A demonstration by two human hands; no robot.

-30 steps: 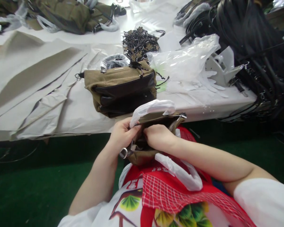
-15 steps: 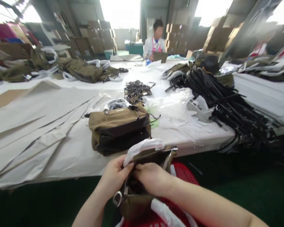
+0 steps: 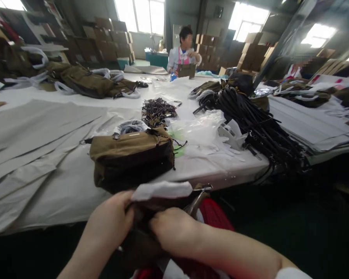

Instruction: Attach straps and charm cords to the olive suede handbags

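Both of my hands hold an olive-brown bag [image 3: 151,248] close to my body, below the table edge. My left hand [image 3: 110,223] grips its left side near the top. My right hand [image 3: 174,234] is closed over its opening from the right. A white foam-wrapped handle [image 3: 163,190] arches over the top of the bag, with a metal clasp [image 3: 202,189] at its right end. A second olive bag with dark trim [image 3: 132,159] lies on the table just beyond my hands.
The white paper-covered table [image 3: 46,170] carries a heap of dark metal chains [image 3: 157,110], clear plastic bags [image 3: 200,130], a pile of black straps [image 3: 256,124] and more olive bags [image 3: 87,81]. A person [image 3: 183,56] works at the far end.
My head has lifted, so the far room and the other person came into view. My hands sit lower in the picture, still closed on the bag.
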